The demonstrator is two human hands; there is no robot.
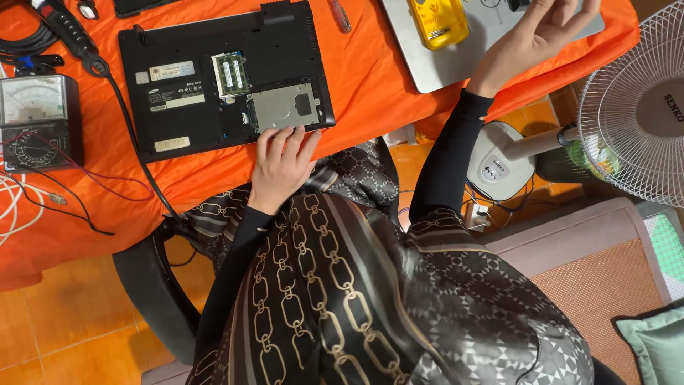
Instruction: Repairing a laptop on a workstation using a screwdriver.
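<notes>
Orange cloth [370, 78]: left hand [281, 164] flat on black laptop [214, 78] (underside up), right hand [545, 28] open, empty

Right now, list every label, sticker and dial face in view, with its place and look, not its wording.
White sticker: rectangular, top left of the black laptop underside.
Black label: wide, with white print, below it.
Pale sticker: small rectangle near the laptop's front edge.
Meter dial: pale face in a black case, far left.
Yellow device label: on the silver laptop.
Fan hub badge: round, white, far right.
</notes>
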